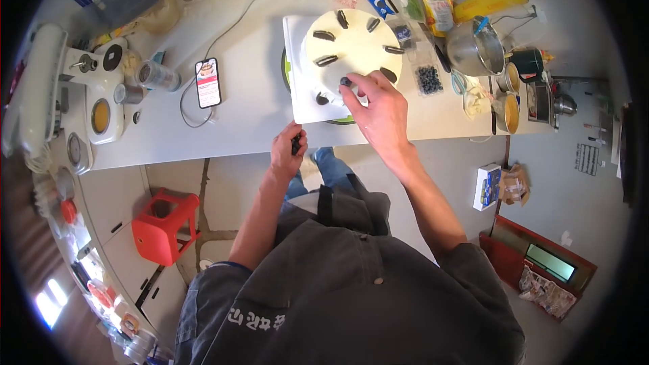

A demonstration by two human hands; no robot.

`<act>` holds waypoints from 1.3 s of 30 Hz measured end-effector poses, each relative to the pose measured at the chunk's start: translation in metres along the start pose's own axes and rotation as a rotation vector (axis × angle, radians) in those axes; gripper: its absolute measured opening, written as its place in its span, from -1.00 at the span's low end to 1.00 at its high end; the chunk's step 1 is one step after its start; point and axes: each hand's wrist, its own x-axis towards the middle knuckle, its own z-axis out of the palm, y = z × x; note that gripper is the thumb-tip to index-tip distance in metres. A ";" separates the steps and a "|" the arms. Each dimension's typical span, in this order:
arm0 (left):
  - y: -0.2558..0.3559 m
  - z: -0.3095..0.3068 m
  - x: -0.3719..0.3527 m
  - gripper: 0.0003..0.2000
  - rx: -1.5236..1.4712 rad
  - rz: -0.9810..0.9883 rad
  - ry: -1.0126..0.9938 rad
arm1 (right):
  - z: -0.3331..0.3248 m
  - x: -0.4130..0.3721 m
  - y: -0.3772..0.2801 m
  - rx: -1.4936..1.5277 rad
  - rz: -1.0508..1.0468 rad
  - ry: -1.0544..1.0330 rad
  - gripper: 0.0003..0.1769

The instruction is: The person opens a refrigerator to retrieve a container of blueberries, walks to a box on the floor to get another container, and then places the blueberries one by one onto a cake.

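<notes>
A round cake (358,44) with pale cream stands on a turntable, of which a green edge (345,120) shows. Dark sandwich cookie pieces (324,35) are set in a ring on its top. My right hand (380,108) is over the cake's near edge, with thumb and finger pinching a blueberry (345,82). Just off the table's front edge, my left hand (287,150) is curled around several dark blueberries (295,143). A white board (305,105) lies under the cake, its corner near my left hand. The right hand hides part of the cake's near side.
A clear box of blueberries (429,80) sits right of the cake, with a metal mixing bowl (475,47) beyond it. On the left are a phone (208,83) with its cable, clear jars (157,76) and a stand mixer (74,64). A red stool (165,226) stands on the floor.
</notes>
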 end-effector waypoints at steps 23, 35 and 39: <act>-0.005 0.025 -0.008 -0.54 0.045 -0.084 -0.015 | 0.016 0.003 0.028 -0.184 -0.133 -0.075 -0.82; -0.006 0.030 -0.014 -0.55 0.056 -0.096 -0.007 | 0.021 0.000 0.032 -0.160 -0.149 -0.050 -0.81; -0.007 0.030 -0.012 -0.55 0.061 -0.092 -0.023 | 0.016 -0.001 0.025 -0.158 -0.108 -0.060 -0.81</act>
